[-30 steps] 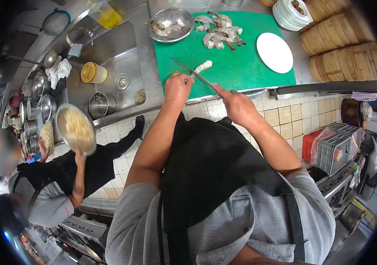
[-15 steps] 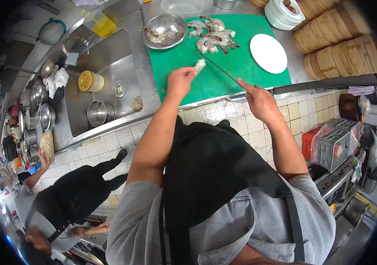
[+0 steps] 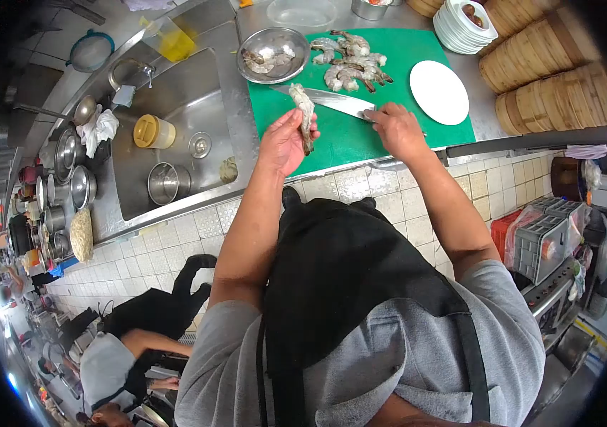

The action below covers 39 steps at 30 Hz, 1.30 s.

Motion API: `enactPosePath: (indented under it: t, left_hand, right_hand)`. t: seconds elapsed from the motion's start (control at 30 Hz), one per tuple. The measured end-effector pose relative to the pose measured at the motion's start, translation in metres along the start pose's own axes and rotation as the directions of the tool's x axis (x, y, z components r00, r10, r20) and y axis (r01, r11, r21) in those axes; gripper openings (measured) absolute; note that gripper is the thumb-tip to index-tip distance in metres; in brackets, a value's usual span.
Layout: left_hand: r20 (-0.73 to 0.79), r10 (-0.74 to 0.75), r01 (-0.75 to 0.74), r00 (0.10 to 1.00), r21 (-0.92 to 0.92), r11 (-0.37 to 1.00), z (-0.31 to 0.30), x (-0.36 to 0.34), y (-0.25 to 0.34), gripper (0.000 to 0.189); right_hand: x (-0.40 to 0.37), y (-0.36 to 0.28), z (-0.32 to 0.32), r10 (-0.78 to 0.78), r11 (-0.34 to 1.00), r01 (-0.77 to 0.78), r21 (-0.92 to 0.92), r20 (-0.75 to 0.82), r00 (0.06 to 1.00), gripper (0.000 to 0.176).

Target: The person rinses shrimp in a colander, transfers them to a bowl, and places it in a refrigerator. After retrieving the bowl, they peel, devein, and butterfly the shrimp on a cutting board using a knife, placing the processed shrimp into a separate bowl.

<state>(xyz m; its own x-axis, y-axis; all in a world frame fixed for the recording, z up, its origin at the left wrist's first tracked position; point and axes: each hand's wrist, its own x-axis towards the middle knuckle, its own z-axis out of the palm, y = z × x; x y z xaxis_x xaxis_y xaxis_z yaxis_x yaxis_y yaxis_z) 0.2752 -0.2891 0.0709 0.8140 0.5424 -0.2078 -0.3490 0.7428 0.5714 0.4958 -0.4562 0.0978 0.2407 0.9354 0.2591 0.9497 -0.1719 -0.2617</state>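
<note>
My left hand point(image 3: 283, 144) holds a peeled shrimp point(image 3: 303, 110) upright between thumb and fingers, its dark tail pointing down toward me. In my right hand point(image 3: 397, 132) is a knife point(image 3: 342, 102), its wide blade lying nearly flat over the green cutting board point(image 3: 346, 146) and pointing left. The blade's tip reaches past the held shrimp on its far side. Several more shrimp point(image 3: 357, 60) lie in a pile at the back of the board. A metal bowl point(image 3: 273, 77) at the board's far left corner contains a few shrimp. An oval white plate point(image 3: 439, 92) rests on the right.
Left of the board is a steel sink point(image 3: 175, 99) with a yellow-lidded container point(image 3: 152, 132) and a metal pot point(image 3: 168, 183). Bamboo steamers point(image 3: 552, 96) and stacked white dishes point(image 3: 463, 28) stand at the right. A co-worker point(image 3: 115, 356) bends at the lower left.
My left hand has raised the shrimp and turned it upright. The knife has swung from a steep slant to nearly level, blade flat. The co-worker has let go of the bag by the sink.
</note>
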Motion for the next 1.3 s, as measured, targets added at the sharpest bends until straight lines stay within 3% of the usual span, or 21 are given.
enactPosePath:
  t: [0.03, 0.1, 0.13, 0.27, 0.43, 0.57, 0.73, 0.83, 0.97, 1.07, 1.13, 1.3]
  left_hand:
    - [-0.001, 0.003, -0.003, 1.000, 0.000, 1.000, 0.000, -0.001, 0.001, 0.032]
    - [0.031, 0.013, -0.014, 0.999, 0.031, 0.999, -0.001, -0.002, 0.001, 0.032]
    - [0.030, 0.011, -0.012, 0.999, 0.030, 0.999, 0.000, -0.003, 0.001, 0.032]
    - [0.111, 0.008, -0.022, 0.994, 0.129, 0.991, 0.008, -0.005, 0.006, 0.028]
    - [0.128, 0.032, -0.056, 0.991, 0.188, 0.981, 0.009, -0.004, 0.010, 0.026]
    - [0.175, 0.069, -0.101, 0.982, 0.175, 0.979, 0.009, -0.003, 0.014, 0.024]
    - [0.115, 0.082, -0.100, 0.990, 0.159, 0.982, 0.023, -0.003, 0.017, 0.023]
    - [0.195, 0.078, -0.112, 0.978, 0.171, 0.979, 0.016, 0.002, 0.017, 0.022]
    - [0.193, 0.065, -0.108, 0.979, 0.220, 0.970, 0.019, 0.002, 0.018, 0.019]
    - [0.229, 0.037, -0.101, 0.973, 0.277, 0.955, 0.017, 0.003, 0.021, 0.017]
    - [0.252, 0.017, -0.097, 0.968, 0.312, 0.945, 0.017, 0.003, 0.021, 0.016]
    - [0.206, 0.038, -0.121, 0.978, 0.407, 0.905, 0.020, 0.001, 0.025, 0.015]
  right_hand:
    - [0.006, -0.004, 0.001, -0.003, 1.000, 0.003, 0.000, 0.000, 1.000, 0.035]
    - [0.028, -0.031, -0.017, -0.105, 0.956, 0.158, 0.245, -0.217, 0.971, 0.029]
    - [0.036, -0.049, -0.027, -0.132, 0.914, 0.217, 0.343, -0.253, 0.958, 0.025]
    - [0.060, -0.083, -0.039, -0.180, 0.859, 0.286, 0.426, -0.272, 0.945, 0.025]
    - [0.071, -0.086, -0.040, -0.077, 0.854, 0.135, 0.503, -0.135, 0.988, 0.026]
    - [0.069, -0.084, -0.035, -0.100, 0.843, 0.161, 0.513, -0.145, 0.984, 0.024]
    - [0.067, -0.097, -0.040, 0.058, 0.711, -0.032, 0.703, -0.012, 0.998, 0.021]
    - [0.068, -0.082, -0.019, 0.096, 0.643, -0.075, 0.762, 0.017, 0.995, 0.022]
    - [0.073, -0.090, -0.037, 0.158, 0.631, -0.084, 0.771, -0.021, 0.987, 0.021]
    - [0.076, -0.093, -0.053, 0.078, 0.669, -0.008, 0.744, -0.058, 0.995, 0.022]
    - [0.080, -0.085, -0.051, -0.140, 0.762, 0.177, 0.623, -0.108, 0.984, 0.022]
    - [0.081, -0.081, -0.052, -0.076, 0.748, 0.100, 0.656, -0.065, 0.995, 0.008]
